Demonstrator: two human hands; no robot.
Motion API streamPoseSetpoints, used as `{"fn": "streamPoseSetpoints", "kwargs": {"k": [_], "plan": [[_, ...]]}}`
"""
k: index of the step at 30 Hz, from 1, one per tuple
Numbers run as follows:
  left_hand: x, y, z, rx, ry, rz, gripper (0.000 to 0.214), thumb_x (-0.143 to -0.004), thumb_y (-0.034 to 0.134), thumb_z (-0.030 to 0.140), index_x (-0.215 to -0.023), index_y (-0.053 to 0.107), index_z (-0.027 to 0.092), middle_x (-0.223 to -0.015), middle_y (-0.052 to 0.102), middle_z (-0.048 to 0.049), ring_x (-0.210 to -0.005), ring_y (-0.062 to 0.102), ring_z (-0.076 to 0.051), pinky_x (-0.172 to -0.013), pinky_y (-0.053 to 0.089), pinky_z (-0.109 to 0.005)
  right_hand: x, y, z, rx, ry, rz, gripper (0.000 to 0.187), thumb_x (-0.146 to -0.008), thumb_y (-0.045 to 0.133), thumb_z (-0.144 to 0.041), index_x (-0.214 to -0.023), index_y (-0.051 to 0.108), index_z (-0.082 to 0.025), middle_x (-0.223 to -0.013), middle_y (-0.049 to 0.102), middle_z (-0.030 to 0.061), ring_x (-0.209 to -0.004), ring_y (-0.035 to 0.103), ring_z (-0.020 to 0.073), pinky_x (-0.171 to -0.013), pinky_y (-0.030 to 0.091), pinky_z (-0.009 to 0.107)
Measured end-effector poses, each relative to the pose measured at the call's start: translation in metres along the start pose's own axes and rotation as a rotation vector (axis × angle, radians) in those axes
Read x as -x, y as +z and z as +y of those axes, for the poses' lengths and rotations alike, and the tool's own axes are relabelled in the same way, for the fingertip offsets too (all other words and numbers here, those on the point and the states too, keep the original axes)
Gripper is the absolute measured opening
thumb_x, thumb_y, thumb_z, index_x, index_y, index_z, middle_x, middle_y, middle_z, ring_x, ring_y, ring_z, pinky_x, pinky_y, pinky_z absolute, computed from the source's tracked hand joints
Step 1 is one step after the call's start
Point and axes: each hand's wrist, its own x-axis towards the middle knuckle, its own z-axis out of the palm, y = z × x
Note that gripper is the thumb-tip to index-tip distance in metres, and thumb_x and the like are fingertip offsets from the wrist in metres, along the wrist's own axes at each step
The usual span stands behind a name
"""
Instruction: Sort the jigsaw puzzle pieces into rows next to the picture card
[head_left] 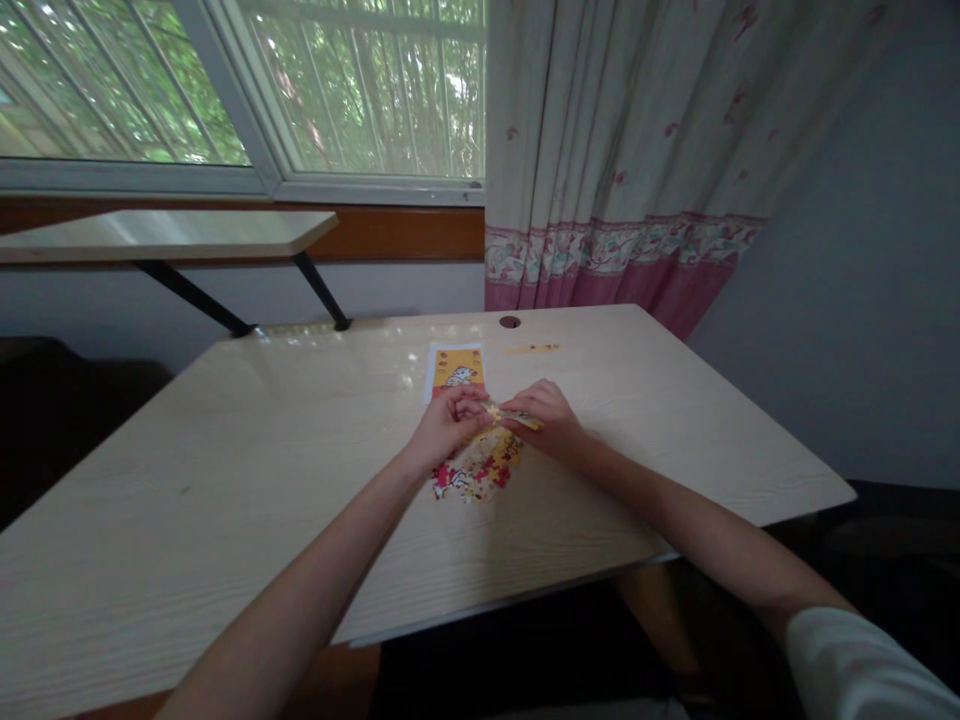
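Observation:
Above a pile of loose jigsaw puzzle pieces (472,475) in red, yellow and white, my two hands meet at the middle of the desk. My left hand (451,420) is closed, its fingertips pinching yellowish puzzle pieces (493,411). From the other side my right hand (551,415) is closed on a short yellow strip of pieces (525,420), close against what the left fingers hold. Fingers partly hide where they meet. Just beyond the left hand lies a picture card (459,368) with a white animal on yellow; its lower part is covered.
A thin yellow strip of joined pieces (534,349) lies farther back on the wooden desk (300,480), near a round cable hole (510,322). A raised shelf (172,235) on black legs stands at the back left. A curtain (600,200) hangs behind, beside the window.

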Motion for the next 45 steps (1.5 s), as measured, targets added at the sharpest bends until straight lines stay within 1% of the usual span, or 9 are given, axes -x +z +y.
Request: {"fn": "streamPoseSetpoints", "kwargs": {"k": [8,10,13,17,23,36,38,40,45], "plan": [[0.001,-0.002,0.0,-0.127,0.071,-0.063,0.04,-0.068,0.067,0.031,-0.102,0.052,0.015,-0.073,0.06,0.0001,-0.065,0.056,-0.011,-0.063,0.043,-0.025,-0.002,-0.007,0.009,0.013,0.011,0.005,0.016,-0.082,0.056,-0.037,-0.088,0.065,-0.024,-0.077,0.064,0.0034,-0.077,0.054,0.0175,-0.074,0.039,0.034],[0.001,-0.012,0.001,-0.306,0.122,-0.072,0.037,-0.072,0.061,0.029,-0.106,0.053,0.015,-0.076,0.059,-0.0006,-0.067,0.054,-0.011,-0.063,0.042,-0.025,-0.004,-0.017,0.018,0.011,0.031,0.085,0.016,-0.082,0.057,-0.037,-0.088,0.064,-0.024,-0.077,0.063,0.0034,-0.076,0.054,0.0174,-0.074,0.04,0.034],[0.0,-0.032,0.004,-0.742,0.182,-0.101,0.027,-0.076,0.054,0.025,-0.102,0.058,0.017,-0.079,0.06,-0.0019,-0.066,0.052,-0.012,-0.061,0.04,-0.025,-0.005,-0.034,0.033,0.013,0.107,0.216,0.016,-0.081,0.058,-0.036,-0.088,0.064,-0.024,-0.08,0.063,0.0043,-0.078,0.055,0.0186,-0.075,0.042,0.036],[-0.002,-0.052,0.002,-1.094,0.185,-0.168,0.019,-0.078,0.05,0.026,-0.09,0.062,0.017,-0.079,0.062,-0.0043,-0.068,0.054,-0.015,-0.062,0.04,-0.026,-0.002,-0.047,0.046,0.016,0.196,0.26,0.018,-0.081,0.058,-0.038,-0.089,0.065,-0.024,-0.082,0.062,0.0053,-0.082,0.055,0.0202,-0.076,0.044,0.037],[-0.002,-0.049,0.003,-1.181,0.198,-0.25,0.022,-0.081,0.047,0.029,-0.089,0.064,0.018,-0.076,0.064,-0.0047,-0.065,0.055,-0.014,-0.06,0.04,-0.024,-0.003,-0.046,0.044,0.016,0.183,0.253,0.016,-0.08,0.059,-0.038,-0.089,0.066,-0.025,-0.083,0.061,0.0044,-0.081,0.055,0.0193,-0.076,0.045,0.037],[-0.001,-0.049,0.008,-1.205,0.204,-0.3,0.023,-0.082,0.045,0.028,-0.085,0.065,0.018,-0.078,0.064,-0.0054,-0.066,0.055,-0.015,-0.062,0.039,-0.024,-0.005,-0.053,0.048,-0.003,0.127,0.177,0.015,-0.079,0.061,-0.035,-0.087,0.065,-0.023,-0.083,0.063,0.0045,-0.081,0.056,0.0181,-0.076,0.045,0.034],[-0.001,-0.049,0.008,-1.215,0.207,-0.313,0.022,-0.082,0.045,0.027,-0.085,0.065,0.018,-0.079,0.064,-0.0055,-0.067,0.055,-0.015,-0.062,0.039,-0.024,-0.005,-0.055,0.052,-0.023,0.135,0.137,0.016,-0.079,0.061,-0.035,-0.086,0.065,-0.022,-0.082,0.063,0.0047,-0.081,0.055,0.0178,-0.076,0.044,0.033],[-0.001,-0.05,0.007,-1.218,0.208,-0.322,0.021,-0.081,0.045,0.026,-0.084,0.065,0.018,-0.078,0.064,-0.0051,-0.068,0.055,-0.015,-0.063,0.039,-0.024,-0.004,-0.059,0.056,-0.056,0.155,0.022,0.016,-0.078,0.062,-0.035,-0.086,0.065,-0.021,-0.082,0.063,0.0045,-0.08,0.055,0.0172,-0.076,0.043,0.032],[-0.001,-0.049,0.009,-1.243,0.178,-0.324,0.02,-0.081,0.045,0.025,-0.08,0.064,0.017,-0.076,0.063,-0.0049,-0.064,0.054,-0.014,-0.06,0.038,-0.023,0.001,-0.068,0.063,-0.139,0.313,-0.479,0.017,-0.075,0.063,-0.032,-0.082,0.067,-0.017,-0.077,0.063,0.0038,-0.071,0.054,0.0146,-0.066,0.041,0.026]]}}
